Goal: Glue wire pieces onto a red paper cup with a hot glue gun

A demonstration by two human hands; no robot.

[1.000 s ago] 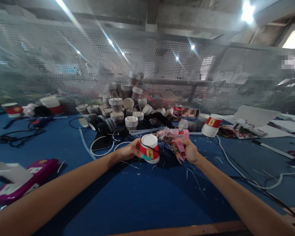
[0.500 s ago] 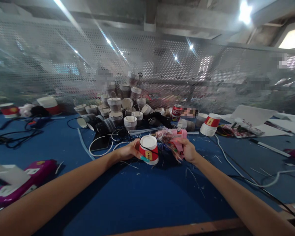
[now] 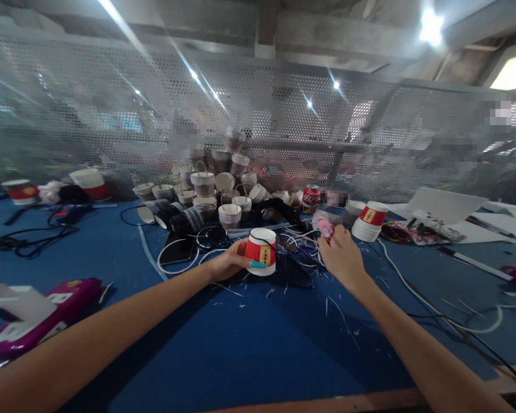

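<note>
My left hand [image 3: 232, 261] is closed round a red and white paper cup [image 3: 260, 252], which stands bottom up with a thin black cord against it. Farther right, my right hand [image 3: 339, 255] grips a pink glue gun [image 3: 324, 226]. Only a small pink part of the gun shows; my fingers cover the rest. Between the hands lies a tangle of white and dark cords [image 3: 301, 252] on the blue tabletop [image 3: 258, 344].
Small grey and white buckets [image 3: 202, 183] are heaped at the back. Right of them stand a red drink can [image 3: 311, 198] and a stack of upturned paper cups [image 3: 370, 221]. A purple case [image 3: 64, 310] lies at the left. A white cable [image 3: 402, 281] runs along the right.
My right hand has swung the glue gun away from the cup, back and to the right, turning it away from me. The cup has tilted slightly, its side facing me more.
</note>
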